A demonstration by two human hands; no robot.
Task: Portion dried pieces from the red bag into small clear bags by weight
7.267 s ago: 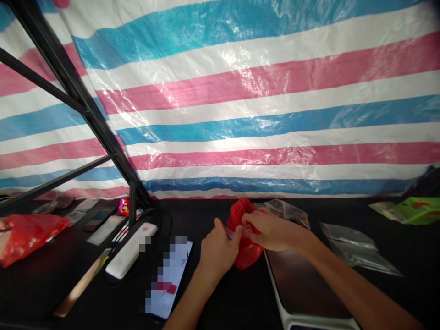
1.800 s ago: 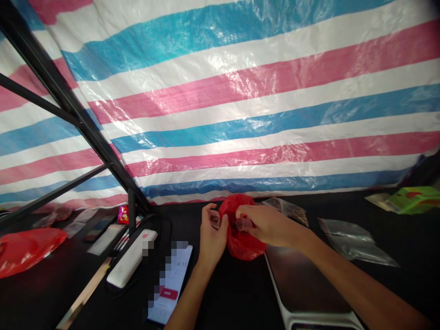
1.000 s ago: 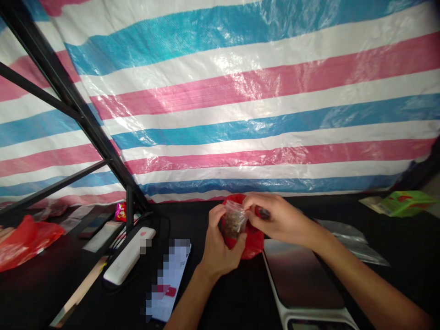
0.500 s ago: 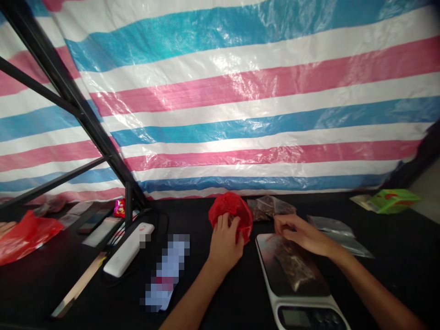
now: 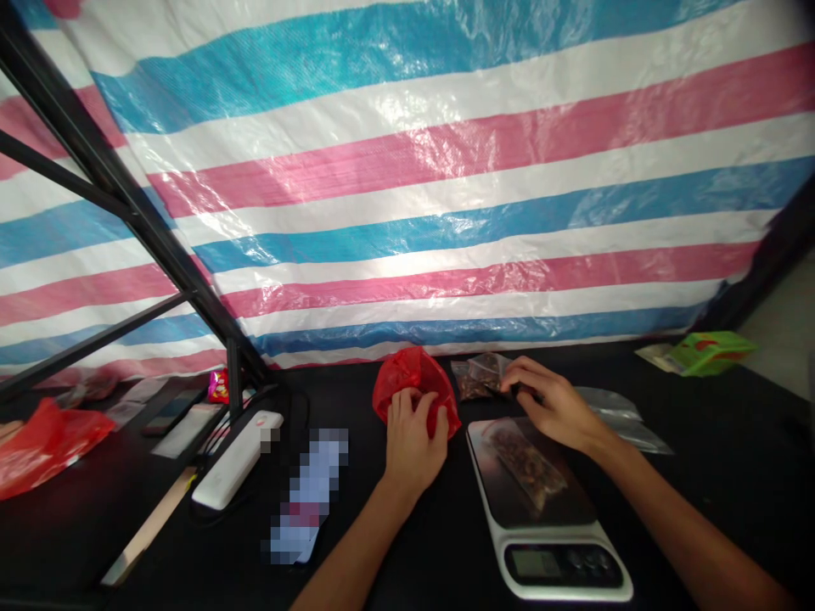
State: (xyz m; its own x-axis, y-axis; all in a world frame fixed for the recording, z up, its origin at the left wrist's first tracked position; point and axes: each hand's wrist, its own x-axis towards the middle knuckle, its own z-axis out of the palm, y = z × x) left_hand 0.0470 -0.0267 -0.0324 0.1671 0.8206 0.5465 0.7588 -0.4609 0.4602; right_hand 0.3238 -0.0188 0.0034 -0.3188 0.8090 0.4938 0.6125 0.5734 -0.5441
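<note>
A crumpled red plastic bag stands on the black table. My left hand is on it, fingers curled over its near side and fingertips down in its mouth; what lies inside is hidden. My right hand hovers over the far end of a white kitchen scale, thumb and fingers closed in a pinch beside small clear bags of brown pieces. Whether the pinch holds the edge of one is unclear. On the scale's dark plate rests another clear bag of brown pieces.
Flat clear bags and a green packet lie to the right. Leftward are a phone, a white power strip, a wooden strip, a pink packet and another red bag. A black frame and striped sheeting stand behind.
The camera view has shifted slightly, and more of the scale's front shows. My right hand's fingers have lifted and curled at the scale's back edge. My left hand stays at the red bag.
</note>
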